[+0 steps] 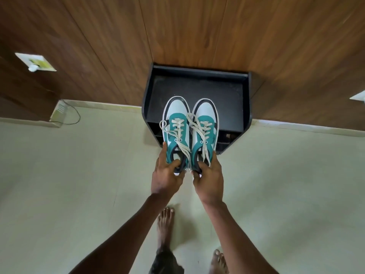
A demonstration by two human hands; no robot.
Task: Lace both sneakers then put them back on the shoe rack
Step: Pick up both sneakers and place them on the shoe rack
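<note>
- Two hands hold one sneaker each at the heel: the left hand [167, 175] grips the left sneaker [175, 131], thumb hooked into the heel opening and fingers curled round the outside.
- Right hand [209, 178] grips the right sneaker [205, 133] the same way, thumb inside the collar, fingers wrapped under the heel.
- Both sneakers lie side by side, nearly touching, long axes running near to far, toes pointing away toward the wall.
- Cream laces [183, 139] are threaded through the eyelets, with loose loops and ends trailing over the teal uppers.
- Toe halves of the shoes show over the top surface of the black shoe rack [197, 88]; whether the soles touch it cannot be told.
- Rack stands against a wood-panelled wall [197, 26] on a pale floor [59, 175].
- Bare feet [165, 222] stand on the near floor.
</note>
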